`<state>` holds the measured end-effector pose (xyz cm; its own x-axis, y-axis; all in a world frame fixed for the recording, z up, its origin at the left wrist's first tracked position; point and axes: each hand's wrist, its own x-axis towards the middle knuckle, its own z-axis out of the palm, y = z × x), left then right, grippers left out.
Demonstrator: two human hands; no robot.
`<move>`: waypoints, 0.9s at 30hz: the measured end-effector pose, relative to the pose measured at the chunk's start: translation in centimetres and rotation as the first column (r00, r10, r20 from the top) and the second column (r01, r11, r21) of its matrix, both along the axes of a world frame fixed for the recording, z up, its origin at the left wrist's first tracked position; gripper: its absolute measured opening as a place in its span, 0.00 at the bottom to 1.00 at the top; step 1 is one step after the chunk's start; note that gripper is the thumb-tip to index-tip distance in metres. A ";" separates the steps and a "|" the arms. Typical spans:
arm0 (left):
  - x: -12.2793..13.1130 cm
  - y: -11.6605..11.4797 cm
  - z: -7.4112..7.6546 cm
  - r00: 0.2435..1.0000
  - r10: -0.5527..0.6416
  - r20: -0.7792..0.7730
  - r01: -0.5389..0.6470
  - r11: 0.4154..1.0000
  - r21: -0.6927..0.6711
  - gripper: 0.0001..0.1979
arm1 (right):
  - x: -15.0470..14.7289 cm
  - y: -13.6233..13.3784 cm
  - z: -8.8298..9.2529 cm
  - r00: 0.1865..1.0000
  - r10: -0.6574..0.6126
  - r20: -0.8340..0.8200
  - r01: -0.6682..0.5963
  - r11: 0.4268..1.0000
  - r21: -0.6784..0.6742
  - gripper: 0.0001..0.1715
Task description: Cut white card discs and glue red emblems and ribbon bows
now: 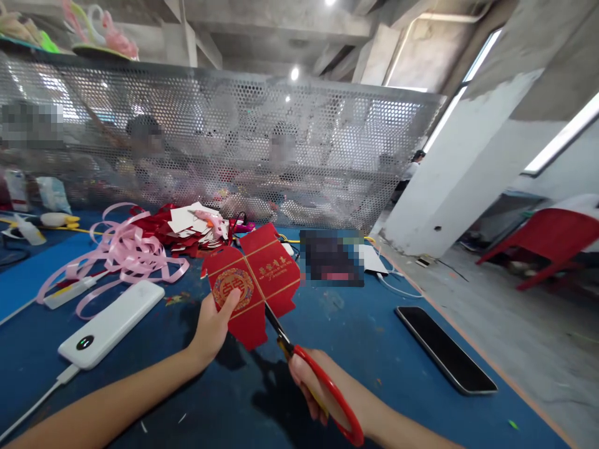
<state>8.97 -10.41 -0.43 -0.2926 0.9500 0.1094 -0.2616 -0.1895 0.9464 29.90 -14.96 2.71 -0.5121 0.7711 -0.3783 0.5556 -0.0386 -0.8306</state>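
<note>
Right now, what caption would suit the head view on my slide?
Above a blue table, the left hand holds a red card, and the right hand holds scissors at its lower edge.

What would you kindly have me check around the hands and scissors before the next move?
1. Left hand has a hold on the red card: ok, thumb on its front.
2. Right hand holds the scissors by the handles: ok.
3. Left thumb apart from the blades: ok.
4. Left fingers behind the card safe: cannot tell, hidden.
5. Phone apart from both hands: ok.
6. Pink ribbon tidy: not ok, in loose loops.
</note>
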 end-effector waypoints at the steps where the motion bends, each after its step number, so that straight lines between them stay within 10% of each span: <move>1: 0.1 -0.1 0.1 1.000 -0.014 0.006 0.015 1.000 -0.003 0.23 | -0.1 0.3 -0.2 1.000 0.009 -0.014 -0.009 1.000 0.013 0.35; 13: -0.6 1.5 0.4 0.976 0.205 0.078 -0.207 0.978 0.018 0.26 | -0.4 0.9 1.4 0.993 0.113 -0.019 -0.108 0.977 0.183 0.33; 27: -0.5 0.5 0.1 0.999 -0.022 0.033 0.022 1.000 0.008 0.19 | -1.7 2.1 0.7 1.000 -0.025 0.003 0.025 0.988 0.152 0.30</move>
<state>8.49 -9.93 -0.31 -0.2755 0.9553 0.1075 -0.2971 -0.1910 0.9355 28.21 -12.89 3.36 -0.4903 0.8324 -0.2582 0.5602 0.0741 -0.8250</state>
